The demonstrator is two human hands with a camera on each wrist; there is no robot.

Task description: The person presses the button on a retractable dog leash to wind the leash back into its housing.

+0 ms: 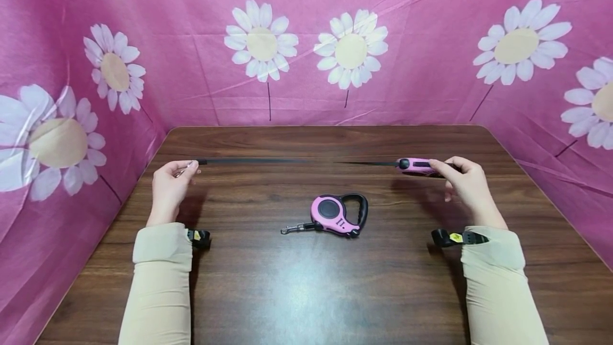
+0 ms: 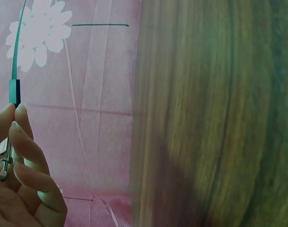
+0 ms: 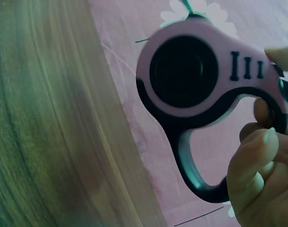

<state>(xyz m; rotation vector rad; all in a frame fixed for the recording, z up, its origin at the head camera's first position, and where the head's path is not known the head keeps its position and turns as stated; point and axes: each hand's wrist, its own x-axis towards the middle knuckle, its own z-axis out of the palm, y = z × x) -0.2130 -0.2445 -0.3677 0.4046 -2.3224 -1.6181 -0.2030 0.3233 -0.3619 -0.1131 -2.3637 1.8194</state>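
My right hand [image 1: 466, 188] grips a pink and black retractable dog leash [image 3: 182, 71] by the end of its looped handle, up off the table. From the casing a thin dark strap [image 1: 249, 161] runs taut and level to the left. At its far end my left hand [image 1: 172, 185] pinches the black strap end [image 2: 14, 92] between thumb and fingertips. The metal clip [image 2: 3, 165] lies within that hand's curled fingers. Between the hands, a second pink retractable leash [image 1: 328, 217] rests flat on the table, its handle to the right and its metal clip [image 1: 293, 228] pointing left.
The brown wooden table [image 1: 306, 292] is backed and flanked by a pink cloth [image 1: 182, 68] printed with white daisies. Black wrist straps [image 1: 200, 237] with camera mounts sit at both cuffs, jutting inward.
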